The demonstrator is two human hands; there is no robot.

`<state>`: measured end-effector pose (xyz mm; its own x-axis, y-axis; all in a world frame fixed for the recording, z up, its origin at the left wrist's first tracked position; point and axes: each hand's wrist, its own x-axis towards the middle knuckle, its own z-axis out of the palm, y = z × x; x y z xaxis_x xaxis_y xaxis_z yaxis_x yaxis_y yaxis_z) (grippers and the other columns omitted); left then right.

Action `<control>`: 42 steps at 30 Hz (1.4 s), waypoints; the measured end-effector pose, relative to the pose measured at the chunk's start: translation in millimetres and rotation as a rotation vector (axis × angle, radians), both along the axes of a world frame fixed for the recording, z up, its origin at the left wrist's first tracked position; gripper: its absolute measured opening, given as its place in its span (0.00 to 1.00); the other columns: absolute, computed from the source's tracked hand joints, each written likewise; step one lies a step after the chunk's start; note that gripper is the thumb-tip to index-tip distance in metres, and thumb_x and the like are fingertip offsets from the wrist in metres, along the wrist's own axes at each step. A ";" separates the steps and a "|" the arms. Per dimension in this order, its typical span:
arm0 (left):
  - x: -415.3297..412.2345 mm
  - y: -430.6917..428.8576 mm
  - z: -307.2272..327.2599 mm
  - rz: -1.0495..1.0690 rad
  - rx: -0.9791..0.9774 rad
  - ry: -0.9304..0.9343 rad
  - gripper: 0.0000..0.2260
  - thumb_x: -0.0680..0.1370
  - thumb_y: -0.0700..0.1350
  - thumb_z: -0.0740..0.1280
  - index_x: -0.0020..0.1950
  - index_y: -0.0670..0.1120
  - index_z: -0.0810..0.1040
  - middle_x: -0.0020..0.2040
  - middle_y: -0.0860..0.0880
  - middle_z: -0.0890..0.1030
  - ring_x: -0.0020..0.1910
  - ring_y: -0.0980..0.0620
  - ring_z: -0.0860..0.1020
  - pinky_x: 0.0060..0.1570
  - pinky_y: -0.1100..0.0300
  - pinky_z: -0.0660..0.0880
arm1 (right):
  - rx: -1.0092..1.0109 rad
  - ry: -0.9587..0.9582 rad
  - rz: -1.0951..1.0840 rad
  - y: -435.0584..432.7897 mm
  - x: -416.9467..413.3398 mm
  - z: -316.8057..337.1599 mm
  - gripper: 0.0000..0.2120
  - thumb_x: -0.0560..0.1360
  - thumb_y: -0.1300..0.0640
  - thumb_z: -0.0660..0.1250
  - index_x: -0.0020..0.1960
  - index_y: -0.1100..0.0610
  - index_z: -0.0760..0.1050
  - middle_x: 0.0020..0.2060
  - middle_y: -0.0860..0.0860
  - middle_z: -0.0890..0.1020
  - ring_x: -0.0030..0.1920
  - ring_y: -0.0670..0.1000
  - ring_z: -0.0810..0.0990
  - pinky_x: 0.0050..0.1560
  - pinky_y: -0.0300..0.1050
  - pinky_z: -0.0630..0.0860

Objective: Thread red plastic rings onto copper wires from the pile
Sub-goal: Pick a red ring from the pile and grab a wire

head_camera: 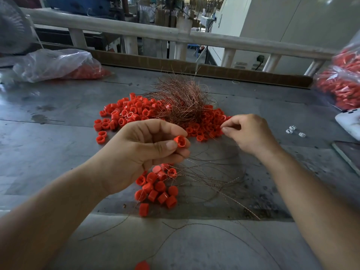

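Observation:
My left hand (144,151) pinches one red plastic ring (180,141) between thumb and fingertips, its opening turned toward my right hand. Thin wires trail down from under the left fingers. My right hand (247,133) has thumb and forefinger pressed together at the near edge of the pile; whether a copper wire is between them is too fine to tell. The pile of loose red rings (132,114) lies behind both hands with a tangled bundle of copper wires (181,100) on top. Several rings on wires (157,188) lie under my left hand.
A clear bag of red rings (58,65) lies at the far left, two more bags (342,84) at the right edge. Small white pieces (292,130) and a white device (350,121) sit at right. Loose wires (214,178) curl over the grey table (48,152). A railing (175,34) stands behind.

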<state>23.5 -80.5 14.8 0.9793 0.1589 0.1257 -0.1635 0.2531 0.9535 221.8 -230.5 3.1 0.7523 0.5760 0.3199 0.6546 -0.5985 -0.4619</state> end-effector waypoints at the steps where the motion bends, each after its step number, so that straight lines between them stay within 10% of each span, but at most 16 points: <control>1: -0.2 0.1 0.2 0.000 0.002 -0.003 0.09 0.63 0.39 0.69 0.42 0.44 0.84 0.40 0.44 0.83 0.40 0.51 0.83 0.39 0.63 0.79 | 0.046 0.040 0.008 -1.3 -0.5 3.4 0.03 0.72 0.57 0.70 0.42 0.50 0.81 0.38 0.46 0.81 0.41 0.46 0.78 0.44 0.39 0.73; 7: 0.1 -0.2 0.1 0.035 0.011 0.013 0.09 0.64 0.37 0.69 0.41 0.44 0.84 0.39 0.45 0.83 0.39 0.51 0.83 0.39 0.64 0.78 | 0.547 0.711 0.321 -4.8 -34.7 34.6 0.04 0.66 0.62 0.69 0.37 0.53 0.81 0.28 0.49 0.81 0.28 0.43 0.78 0.30 0.35 0.76; 13: 2.1 -1.1 -0.1 0.069 0.031 0.036 0.09 0.67 0.34 0.68 0.40 0.45 0.84 0.38 0.45 0.84 0.39 0.51 0.83 0.38 0.64 0.78 | 0.602 1.056 0.539 1.3 -66.9 38.3 0.06 0.61 0.60 0.67 0.38 0.59 0.78 0.30 0.52 0.82 0.29 0.45 0.79 0.31 0.36 0.77; 42: 4.9 -1.5 -2.9 0.194 0.122 0.042 0.11 0.61 0.40 0.68 0.41 0.48 0.85 0.38 0.46 0.84 0.39 0.51 0.83 0.38 0.64 0.78 | 0.562 0.619 0.564 13.5 -82.8 16.5 0.09 0.64 0.59 0.69 0.44 0.52 0.77 0.35 0.48 0.81 0.38 0.45 0.81 0.41 0.35 0.77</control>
